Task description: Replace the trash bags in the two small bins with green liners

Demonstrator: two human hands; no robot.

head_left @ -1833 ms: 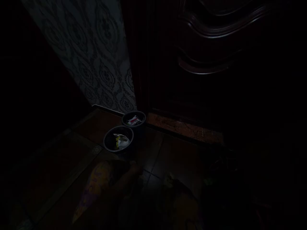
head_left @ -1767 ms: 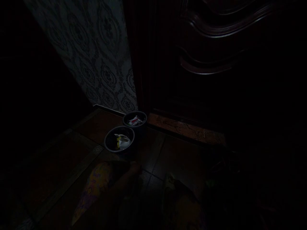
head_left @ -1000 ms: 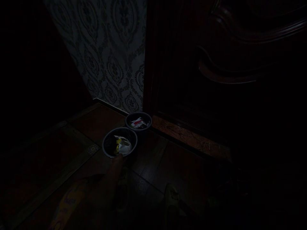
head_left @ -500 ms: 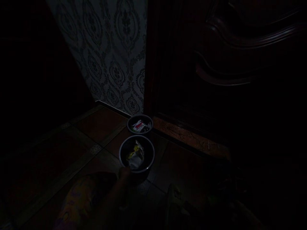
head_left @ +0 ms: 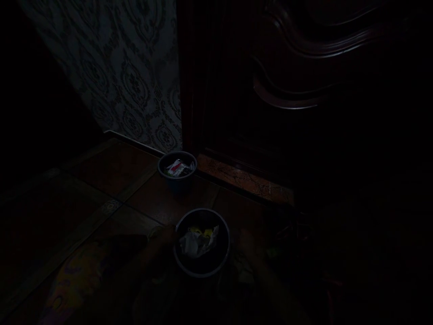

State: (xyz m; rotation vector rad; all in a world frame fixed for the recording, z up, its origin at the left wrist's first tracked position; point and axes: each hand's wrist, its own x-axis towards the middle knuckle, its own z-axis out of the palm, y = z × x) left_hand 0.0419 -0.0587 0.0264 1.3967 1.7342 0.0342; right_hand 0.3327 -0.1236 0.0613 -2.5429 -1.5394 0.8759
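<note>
The picture is very dark. A round dark trash bin [head_left: 228, 255] stands or hangs low in front of me, with crumpled white and yellow wrappers [head_left: 198, 243] inside. My left hand [head_left: 166, 236] is closed at the left side of its rim; the fingers are mostly lost in shadow. Beside the bin's right side is my right hand [head_left: 246, 243], dim and blurred, its fingers unreadable. I cannot tell whether it touches the bin. Farther back, a second dark bin [head_left: 179, 185] holds a white and red wrapper [head_left: 176, 168] among other litter.
Behind the second bin is a patterned wallpapered wall [head_left: 135, 85]. A dark carved wooden door [head_left: 291, 99] stands at the right above a brownish threshold [head_left: 243, 178]. Reddish floor tiles [head_left: 101, 171] spread to the left. Colourful patterned cloth [head_left: 74, 280] shows at the lower left.
The nearer bin has moved toward me, away from the second bin, with my left hand at its rim. My right hand has come up at its right side. The view has shifted rightward.
</note>
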